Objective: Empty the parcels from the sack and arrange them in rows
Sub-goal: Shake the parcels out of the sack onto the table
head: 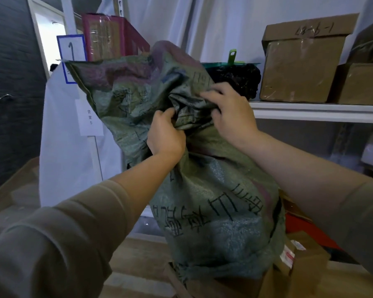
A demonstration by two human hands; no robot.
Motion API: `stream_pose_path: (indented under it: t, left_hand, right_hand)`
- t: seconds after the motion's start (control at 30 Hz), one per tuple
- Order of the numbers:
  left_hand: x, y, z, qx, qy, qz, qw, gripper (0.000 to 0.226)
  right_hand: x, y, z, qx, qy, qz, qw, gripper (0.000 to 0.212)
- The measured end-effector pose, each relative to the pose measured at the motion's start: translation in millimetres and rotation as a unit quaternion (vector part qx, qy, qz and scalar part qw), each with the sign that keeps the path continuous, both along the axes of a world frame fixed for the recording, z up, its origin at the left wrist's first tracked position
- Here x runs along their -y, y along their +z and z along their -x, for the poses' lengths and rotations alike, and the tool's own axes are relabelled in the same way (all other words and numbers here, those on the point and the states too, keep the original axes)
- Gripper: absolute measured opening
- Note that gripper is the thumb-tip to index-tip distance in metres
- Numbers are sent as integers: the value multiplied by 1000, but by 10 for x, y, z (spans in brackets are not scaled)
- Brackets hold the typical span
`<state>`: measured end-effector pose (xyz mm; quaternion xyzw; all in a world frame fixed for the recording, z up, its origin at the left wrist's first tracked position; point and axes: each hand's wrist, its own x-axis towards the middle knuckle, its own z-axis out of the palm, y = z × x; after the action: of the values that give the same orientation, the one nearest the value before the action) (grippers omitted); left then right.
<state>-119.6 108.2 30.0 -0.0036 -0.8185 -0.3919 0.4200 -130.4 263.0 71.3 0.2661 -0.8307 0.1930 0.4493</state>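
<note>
Here, line by line:

Sack: a green woven sack (213, 211) with black handwritten characters stands upright, its bottom among cardboard parcels (306, 261). Its upper part is bunched at the middle and flops up and to the left, in front of the shelving.

Left hand: the left hand (165, 136) grips the gathered neck of the sack from the left side, fingers curled into the crumpled fabric, thumb on top. A beige sleeve (58, 233) covers the arm up to the forearm.

Right hand: the right hand (233, 112) holds the same bunch from the right, just beside the left hand; its fingers are bent and pinch a fold of the fabric, thumb tucked beneath.

Parcels in the sack: none can be seen; the fabric hides whatever is inside.

Parcels at the sack's base: brown cardboard with a white-and-red label (286, 255), touching the sack's lower right edge; something red (304, 227) lies just behind them.

Shelf: a white shelf (319, 111) runs along the right, behind the right hand. Near its right end stand two taped brown boxes (299, 67), the taller one with handwriting on its flap.

Shelf, left end: a dark bag (237, 79) with a green clip sits right behind the sack's top.

Upper left: a dark red box (110, 37) stands beside a blue-bordered sign (71, 50) bearing the number 1.
</note>
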Motion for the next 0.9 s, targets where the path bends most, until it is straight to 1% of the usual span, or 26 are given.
stream_pose_path:
  t: [0.07, 0.1, 0.17, 0.2, 0.23, 0.27, 0.3, 0.33, 0.4, 0.43, 0.47, 0.5, 0.53, 0.57, 0.6, 0.63, 0.67, 0.7, 0.73, 0.77, 0.83, 0.87, 0.9]
  left_hand:
    - [-1, 3, -45, -33, -10, -43, 998, 56]
    - [3, -3, -58, -43, -12, -54, 998, 59]
    - [26, -31, -53, -67, -20, -46, 996, 62]
    - [44, -47, -34, -79, -34, -37, 996, 61]
    - [57, -57, -7, -83, -47, -30, 995, 61]
    - [63, -63, 14, -85, -59, -20, 994, 61]
    - [70, -66, 25, -83, -67, -3, 994, 61]
    - [82, -70, 32, -83, -77, 22, 993, 62]
    - [118, -80, 8, -86, -109, 92, 986, 62]
    - [145, -79, -10, -76, -122, 126, 982, 62]
    - [164, -68, -45, -60, -130, 160, 977, 62]
    - [191, -51, -80, -47, -109, 213, 970, 63]
    - [216, -16, -133, -47, -49, 292, 954, 64]
    - [236, 17, -195, -73, 25, 376, 923, 66]
    - [265, 31, -235, -112, 85, 446, 884, 74]
    - [303, 36, -252, -149, 121, 485, 854, 86]
    - [336, 37, -242, -165, 141, 490, 844, 102]
    - [359, 47, -222, -155, 150, 479, 851, 119]
    - [369, 67, -204, -115, 151, 467, 864, 134]
    - [363, 79, -177, -63, 141, 453, 878, 142]
    - [302, 87, -135, 16, 90, 433, 897, 144]
    - [276, 93, -130, 37, 61, 419, 905, 138]
    - [259, 90, -119, 47, 41, 411, 909, 129]
  right_hand:
    - [1, -49, 22, 41, -55, -69, 995, 47]
    - [6, -72, 14, 78, -61, -97, 990, 50]
    - [19, -119, -24, 145, -55, -154, 976, 71]
    - [32, -140, -35, 151, -64, -179, 970, 82]
    - [49, -159, -38, 139, -82, -198, 967, 89]
    - [70, -178, -40, 117, -105, -204, 966, 88]
    - [100, -200, -40, 91, -125, -197, 968, 82]
    - [131, -221, -41, 62, -137, -181, 972, 71]
    - [164, -252, -37, 5, -148, -148, 978, 46]
    - [158, -263, -23, -14, -152, -140, 978, 37]
    - [140, -273, -9, -28, -153, -140, 978, 31]
    - [113, -281, 7, -36, -153, -143, 977, 29]
    - [85, -279, 21, -39, -155, -146, 976, 28]
    - [63, -275, 31, -36, -159, -144, 976, 27]
    - [44, -266, 33, -33, -158, -132, 978, 24]
    - [30, -257, 38, -32, -148, -109, 982, 19]
    - [22, -255, 46, -29, -126, -84, 988, 15]
    - [22, -258, 51, -23, -96, -65, 993, 12]
    - [31, -267, 48, -13, -63, -53, 996, 13]
    - [48, -277, 41, -3, -32, -46, 998, 15]
    - [93, -296, 15, 7, 20, -38, 999, 19]
    - [113, -297, -7, 6, 37, -33, 999, 20]
    - [121, -304, -19, 7, 47, -27, 999, 19]
